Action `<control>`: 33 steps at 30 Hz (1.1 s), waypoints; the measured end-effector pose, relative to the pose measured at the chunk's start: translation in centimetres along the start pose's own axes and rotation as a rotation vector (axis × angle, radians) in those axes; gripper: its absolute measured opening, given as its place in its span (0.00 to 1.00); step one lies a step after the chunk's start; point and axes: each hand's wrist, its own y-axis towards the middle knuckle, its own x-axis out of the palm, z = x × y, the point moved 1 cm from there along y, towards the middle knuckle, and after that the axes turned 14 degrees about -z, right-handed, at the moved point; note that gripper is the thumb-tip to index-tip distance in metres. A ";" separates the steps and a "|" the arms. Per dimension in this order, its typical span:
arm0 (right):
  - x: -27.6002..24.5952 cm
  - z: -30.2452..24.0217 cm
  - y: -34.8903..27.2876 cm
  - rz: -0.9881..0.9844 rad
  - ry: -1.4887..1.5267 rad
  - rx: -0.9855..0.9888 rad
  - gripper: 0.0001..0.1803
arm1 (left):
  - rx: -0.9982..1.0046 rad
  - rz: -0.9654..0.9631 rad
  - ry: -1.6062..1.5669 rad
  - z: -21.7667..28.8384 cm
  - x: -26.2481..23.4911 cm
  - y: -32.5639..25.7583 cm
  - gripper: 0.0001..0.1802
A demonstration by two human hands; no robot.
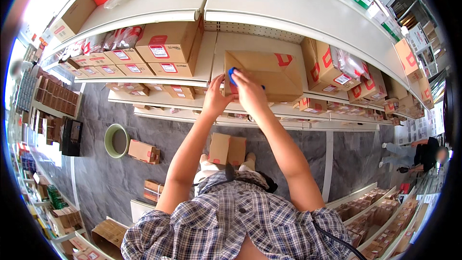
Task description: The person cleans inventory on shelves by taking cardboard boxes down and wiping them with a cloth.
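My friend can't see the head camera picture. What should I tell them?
Two bare hands work at a big cardboard box on a white shelf: the right hand holds a small blue thing, and the left hand is beside it. More boxes sit around, and a green bin stands on the grey floor.

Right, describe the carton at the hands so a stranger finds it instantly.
Start at the white shelving across the top. Just beneath its broad top surface, right of the stacked cartons, lies the brown carton with a red mark near its upper right corner. Unlike its neighbours, it has the right hand over its left end, fingers holding something blue.
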 end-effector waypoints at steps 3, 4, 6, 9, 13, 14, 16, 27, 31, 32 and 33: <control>-1.9 4.7 -1.9 0.068 -0.049 0.294 0.19 | 0.023 -0.012 -0.066 1.3 -0.2 0.0 0.44; -2.6 6.5 -3.0 0.128 -0.022 0.359 0.20 | 0.066 0.007 -0.099 1.5 -0.3 0.1 0.45; -3.4 9.6 -4.8 0.213 -0.145 0.418 0.20 | 0.082 -0.005 -0.034 1.5 -0.3 0.0 0.44; -2.8 9.5 -4.5 0.226 -0.156 0.391 0.21 | 0.093 -0.021 0.033 1.6 -0.3 0.0 0.43; 0.0 2.2 -1.2 0.108 0.059 0.207 0.20 | 0.107 -0.026 0.037 1.7 -0.3 0.3 0.41; 0.8 0.8 -0.5 0.088 -0.005 0.109 0.20 | 0.113 -0.035 0.036 1.4 -0.1 0.5 0.41; 1.7 -0.5 0.5 0.119 -0.088 0.085 0.19 | 0.137 -0.018 0.035 0.8 -0.4 0.7 0.42; -3.6 10.0 -6.3 0.333 -0.234 0.460 0.19 | 0.114 -0.022 0.065 1.3 -0.8 0.7 0.42; -1.8 6.4 -4.3 0.215 -0.020 0.473 0.20 | 0.096 -0.032 0.136 1.6 -0.8 0.6 0.41; -0.7 5.1 -4.0 0.224 -0.011 0.350 0.19 | 0.107 -0.043 0.135 1.8 -0.8 0.9 0.41; -0.1 3.3 -3.4 0.217 -0.104 0.234 0.18 | 0.097 -0.050 0.153 1.7 -1.0 0.9 0.41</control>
